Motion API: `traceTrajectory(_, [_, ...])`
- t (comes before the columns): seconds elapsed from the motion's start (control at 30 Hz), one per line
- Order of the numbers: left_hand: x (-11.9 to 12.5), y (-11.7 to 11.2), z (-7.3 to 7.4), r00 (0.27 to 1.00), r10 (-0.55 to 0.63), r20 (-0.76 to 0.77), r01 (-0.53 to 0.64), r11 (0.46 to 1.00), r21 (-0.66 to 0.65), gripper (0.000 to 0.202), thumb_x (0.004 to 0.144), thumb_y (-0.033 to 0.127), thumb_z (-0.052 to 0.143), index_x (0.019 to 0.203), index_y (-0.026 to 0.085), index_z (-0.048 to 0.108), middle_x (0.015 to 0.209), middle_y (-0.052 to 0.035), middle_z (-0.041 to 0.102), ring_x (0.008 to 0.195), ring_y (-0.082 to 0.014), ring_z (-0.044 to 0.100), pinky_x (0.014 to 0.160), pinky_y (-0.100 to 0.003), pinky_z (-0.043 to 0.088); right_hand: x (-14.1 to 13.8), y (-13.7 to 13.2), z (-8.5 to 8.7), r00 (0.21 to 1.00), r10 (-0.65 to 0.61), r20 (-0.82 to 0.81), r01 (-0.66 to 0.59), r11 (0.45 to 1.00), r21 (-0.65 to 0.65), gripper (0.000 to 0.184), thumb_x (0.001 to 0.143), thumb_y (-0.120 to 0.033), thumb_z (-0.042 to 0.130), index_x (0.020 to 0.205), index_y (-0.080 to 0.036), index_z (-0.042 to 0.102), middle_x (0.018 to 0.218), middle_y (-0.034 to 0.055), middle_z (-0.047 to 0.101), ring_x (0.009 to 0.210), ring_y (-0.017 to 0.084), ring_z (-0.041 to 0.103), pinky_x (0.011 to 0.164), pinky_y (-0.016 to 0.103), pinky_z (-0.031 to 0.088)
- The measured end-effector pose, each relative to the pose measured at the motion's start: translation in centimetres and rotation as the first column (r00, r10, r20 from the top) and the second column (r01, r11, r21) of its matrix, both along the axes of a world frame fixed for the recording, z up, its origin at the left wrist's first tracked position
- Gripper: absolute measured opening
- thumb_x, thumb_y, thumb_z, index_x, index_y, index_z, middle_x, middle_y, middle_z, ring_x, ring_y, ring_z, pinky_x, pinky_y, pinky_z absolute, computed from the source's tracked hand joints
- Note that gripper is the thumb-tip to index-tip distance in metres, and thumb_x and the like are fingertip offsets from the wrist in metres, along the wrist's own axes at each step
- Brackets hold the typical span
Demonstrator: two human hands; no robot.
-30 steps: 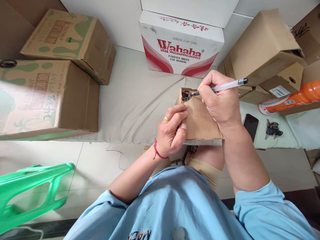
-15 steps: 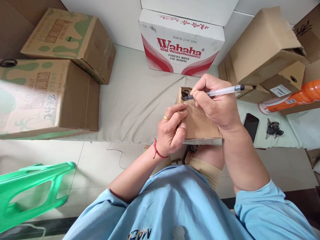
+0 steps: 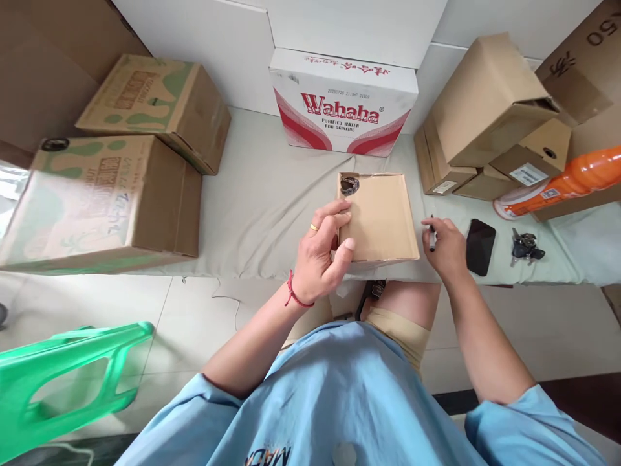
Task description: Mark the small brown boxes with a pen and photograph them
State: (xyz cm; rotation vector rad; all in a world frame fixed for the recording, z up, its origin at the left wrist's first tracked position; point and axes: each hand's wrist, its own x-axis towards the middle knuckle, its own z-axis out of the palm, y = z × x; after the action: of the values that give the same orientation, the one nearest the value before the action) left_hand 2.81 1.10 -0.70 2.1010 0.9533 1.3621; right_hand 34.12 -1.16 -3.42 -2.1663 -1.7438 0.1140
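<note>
A small flat cardboard box (image 3: 381,217) lies on the grey cloth-covered surface (image 3: 272,207), with a dark scribbled patch (image 3: 348,186) at its far left corner. My left hand (image 3: 323,255) grips the box's left edge, thumb on top and fingers curled round the side. My right hand (image 3: 444,246) rests on the cloth just right of the box, its fingers closed round a pen (image 3: 431,237) that points away from me.
A Wahaha water carton (image 3: 345,103) stands behind the box. Two printed cartons (image 3: 111,194) sit at left, plain cartons (image 3: 490,110) at right. A black phone (image 3: 480,246), keys (image 3: 524,246) and an orange bottle (image 3: 557,184) lie right of my hand. A green plastic stool (image 3: 63,375) stands at lower left.
My right hand has come off the box's far corner and moved right and down to the cloth with the pen. The left hand has stayed on the box's edge.
</note>
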Motion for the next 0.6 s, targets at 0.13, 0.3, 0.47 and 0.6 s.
traceTrajectory(0.13, [-0.4, -0.2, -1.2, 0.996, -0.050, -0.072, 0.053, 0.998, 0.041, 0.075, 0.099, 0.073, 0.061, 0.152, 0.021, 0.048, 0.162, -0.0266, 0.051, 0.139, -0.0374, 0.060, 0.084, -0.039, 0.061, 2.0, -0.6, -2.9, 0.999, -0.027, 0.029, 0.033, 0.973, -0.229, 0.058, 0.089, -0.013, 0.051, 0.145, -0.014, 0.067, 0.123, 0.0181, 0.071, 0.097, 0.030, 0.071, 0.088, 0.041, 0.056])
traceTrajectory(0.3, [-2.9, -2.0, -4.2, 0.995, 0.041, -0.089, -0.046, 0.998, -0.053, 0.091, 0.095, 0.070, 0.073, 0.167, 0.028, 0.035, 0.174, -0.0282, 0.032, 0.106, -0.0227, 0.069, 0.075, -0.034, 0.063, 5.6, -2.6, -2.8, 0.992, -0.128, -0.010, 0.128, 0.991, -0.044, 0.068, 0.093, -0.027, 0.054, 0.159, -0.010, 0.049, 0.137, 0.0225, 0.070, 0.113, 0.034, 0.068, 0.112, 0.053, 0.050])
traceTrajectory(0.47, [-5.3, -2.6, -5.3, 0.989, 0.122, 0.083, -0.065, 0.863, -0.501, 0.058, 0.103, 0.068, 0.060, 0.138, 0.021, 0.063, 0.145, -0.0191, 0.063, 0.113, -0.0247, 0.071, 0.086, -0.039, 0.066, 9.8, -6.7, -3.1, 0.842, -0.539, 0.019, 0.539, 0.842, 0.023, 0.100, 0.091, -0.058, 0.061, 0.168, -0.001, 0.029, 0.162, 0.0373, 0.047, 0.151, 0.051, 0.046, 0.125, 0.070, 0.033])
traceTrajectory(0.6, [-4.6, -1.1, -4.3, 0.931, 0.205, 0.301, 0.087, 0.677, -0.731, 0.066, 0.105, 0.077, 0.043, 0.132, 0.021, 0.065, 0.147, -0.0200, 0.064, 0.124, -0.0292, 0.071, 0.088, -0.042, 0.067, 9.6, -7.5, -4.0, 0.751, -0.660, -0.015, 0.642, 0.736, -0.213, 0.120, 0.088, -0.071, 0.066, 0.172, 0.001, 0.019, 0.164, 0.0430, 0.039, 0.153, 0.058, 0.043, 0.124, 0.068, 0.035])
